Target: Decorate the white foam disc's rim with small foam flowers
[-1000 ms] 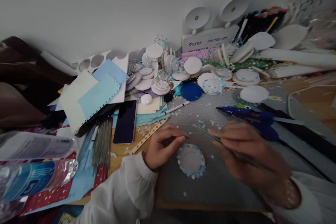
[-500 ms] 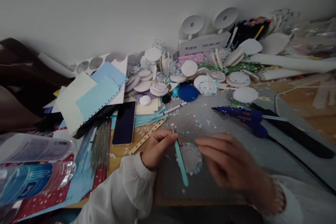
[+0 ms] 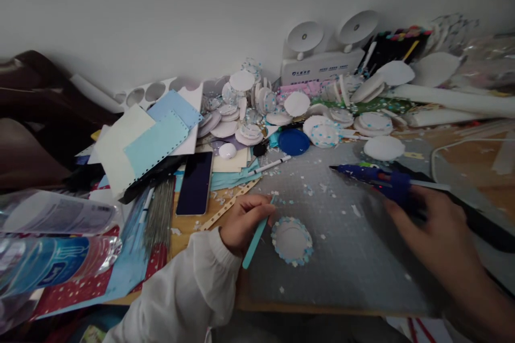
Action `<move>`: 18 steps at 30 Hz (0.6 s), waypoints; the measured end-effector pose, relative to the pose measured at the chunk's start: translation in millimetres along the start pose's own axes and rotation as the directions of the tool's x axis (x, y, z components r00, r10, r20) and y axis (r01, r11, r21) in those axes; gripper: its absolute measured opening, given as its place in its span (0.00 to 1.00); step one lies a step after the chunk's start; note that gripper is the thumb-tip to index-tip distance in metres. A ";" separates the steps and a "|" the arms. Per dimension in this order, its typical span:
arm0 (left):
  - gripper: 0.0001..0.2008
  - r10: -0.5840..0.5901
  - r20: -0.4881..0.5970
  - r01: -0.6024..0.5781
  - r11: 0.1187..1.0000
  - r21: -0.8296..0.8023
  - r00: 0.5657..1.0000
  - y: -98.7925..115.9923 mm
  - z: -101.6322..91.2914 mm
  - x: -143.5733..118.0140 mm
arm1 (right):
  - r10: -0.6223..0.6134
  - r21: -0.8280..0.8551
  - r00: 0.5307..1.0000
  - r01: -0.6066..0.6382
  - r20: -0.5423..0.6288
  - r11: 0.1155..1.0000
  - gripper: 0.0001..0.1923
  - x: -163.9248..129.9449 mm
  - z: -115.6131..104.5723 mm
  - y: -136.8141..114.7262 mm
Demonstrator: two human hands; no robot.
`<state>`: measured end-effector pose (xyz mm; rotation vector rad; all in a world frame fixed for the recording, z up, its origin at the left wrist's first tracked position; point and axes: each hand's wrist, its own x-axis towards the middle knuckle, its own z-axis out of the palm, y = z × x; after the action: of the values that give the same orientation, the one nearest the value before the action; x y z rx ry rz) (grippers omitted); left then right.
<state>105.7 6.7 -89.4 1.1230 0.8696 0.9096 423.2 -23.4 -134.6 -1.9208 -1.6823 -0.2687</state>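
Pinching a teal stick (image 3: 255, 237) in closed fingers, the left hand (image 3: 245, 222) sits just left of the petal-rimmed white disc (image 3: 292, 239) lying flat on the grey cutting mat (image 3: 354, 268), while the right hand (image 3: 432, 230), well right of the disc, curls around the blue glue gun (image 3: 378, 178), apparently to lift it.

Dim, even indoor light with soft shadows; right hand (image 3: 436, 233) blurred at four o'clock, edges bowed by wide-angle distortion, corners smeared.
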 end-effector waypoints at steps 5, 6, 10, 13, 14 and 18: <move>0.20 -0.002 0.019 0.002 1.000 0.014 1.000 2.3 0.5 -0.5 | -0.161 -0.193 0.980 0.182 0.117 0.964 0.13 14.3 6.2 -4.5; 0.20 -0.002 0.024 0.002 1.000 0.015 1.000 1.9 0.3 -0.7 | -0.141 -0.174 0.981 0.164 0.135 0.971 0.12 18.3 3.2 -7.0; 0.21 0.004 0.057 -0.005 1.000 0.013 0.998 -2.2 -2.5 -1.3 | 0.236 -0.072 0.948 -0.226 0.212 0.972 0.16 38.4 -17.8 -28.0; 0.21 0.038 0.125 -0.044 0.998 0.042 0.991 -6.1 -5.8 -1.0 | 0.450 0.069 0.856 -0.480 0.254 0.875 0.20 49.6 -27.5 -53.3; 0.21 0.049 0.146 -0.057 0.997 0.051 0.988 -6.9 -6.8 -0.9 | 0.418 0.149 0.871 -0.463 0.257 0.873 0.19 50.9 -27.4 -61.8; 0.23 0.055 0.173 -0.069 0.995 0.078 0.983 -6.0 -7.9 -1.2 | 0.095 0.406 0.964 -0.193 0.250 0.893 0.13 41.9 -13.8 -84.8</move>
<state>98.9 7.3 -96.7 1.2868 0.7406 0.8205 352.8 8.9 -78.6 -1.7714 -1.5611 0.3655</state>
